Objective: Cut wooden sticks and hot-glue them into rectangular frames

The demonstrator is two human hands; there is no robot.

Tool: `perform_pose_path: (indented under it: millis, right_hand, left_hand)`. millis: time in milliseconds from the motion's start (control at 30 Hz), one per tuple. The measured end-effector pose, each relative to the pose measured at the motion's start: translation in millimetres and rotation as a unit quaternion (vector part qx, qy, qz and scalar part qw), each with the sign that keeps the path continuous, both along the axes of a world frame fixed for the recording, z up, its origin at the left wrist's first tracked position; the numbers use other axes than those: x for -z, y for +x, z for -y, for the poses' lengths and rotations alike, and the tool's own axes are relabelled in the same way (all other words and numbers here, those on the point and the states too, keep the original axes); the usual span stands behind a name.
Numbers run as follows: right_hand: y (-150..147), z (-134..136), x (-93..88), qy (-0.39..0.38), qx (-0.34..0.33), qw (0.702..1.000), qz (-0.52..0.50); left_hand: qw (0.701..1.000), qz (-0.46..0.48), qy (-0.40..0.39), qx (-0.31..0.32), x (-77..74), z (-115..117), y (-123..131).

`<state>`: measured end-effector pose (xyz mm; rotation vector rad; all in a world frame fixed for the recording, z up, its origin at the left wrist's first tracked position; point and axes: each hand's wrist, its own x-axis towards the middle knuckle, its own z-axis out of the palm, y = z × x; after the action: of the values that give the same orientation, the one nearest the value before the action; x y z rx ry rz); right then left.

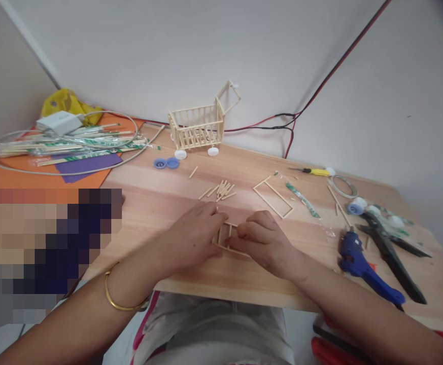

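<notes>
My left hand grips the left end of a small rectangular stick frame, which lies near the table's front edge. Over the frame's right part, my right hand has its fingers pinched together; whatever sits between those fingertips is hidden. Two cross sticks show inside the frame between the hands. Just beyond them lies a loose pile of short cut sticks. Farther right rests a second rectangular stick frame. At the back stands a miniature shopping cart made of sticks, with white cap wheels.
Blue bottle caps lie before the cart. Wrapped chopsticks, a white charger and its cable cover the left. On the right are a blue glue gun, black-handled cutters, a tape roll and a yellow-handled tool.
</notes>
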<state>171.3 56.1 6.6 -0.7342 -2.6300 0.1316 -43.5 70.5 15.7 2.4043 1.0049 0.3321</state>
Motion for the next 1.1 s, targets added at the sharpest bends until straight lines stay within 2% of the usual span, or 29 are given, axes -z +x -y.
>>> perform_pose_path:
  millis: [167,400,567,1100]
  right_hand:
    - [1.3,-2.8,-4.1,0.004,-0.009,1.0,-0.001]
    - [4.9,-2.9,-3.4,0.0,0.012,0.999,-0.036]
    - [1.1,-2.4,-4.5,-0.003,-0.01,0.998,-0.063]
    - [2.6,-7.1,3.6,-0.012,-0.022,0.999,-0.035]
  left_hand:
    - [1.0,-0.016,-0.004,0.001,0.6,-1.8,-1.3]
    - [1.0,-0.028,-0.013,-0.002,-1.8,-2.6,-2.7]
    - [1.0,-0.023,-0.016,0.0,-1.8,-2.5,-1.7]
    - [0.999,-0.031,-0.024,0.003,0.3,-3.8,-1.1]
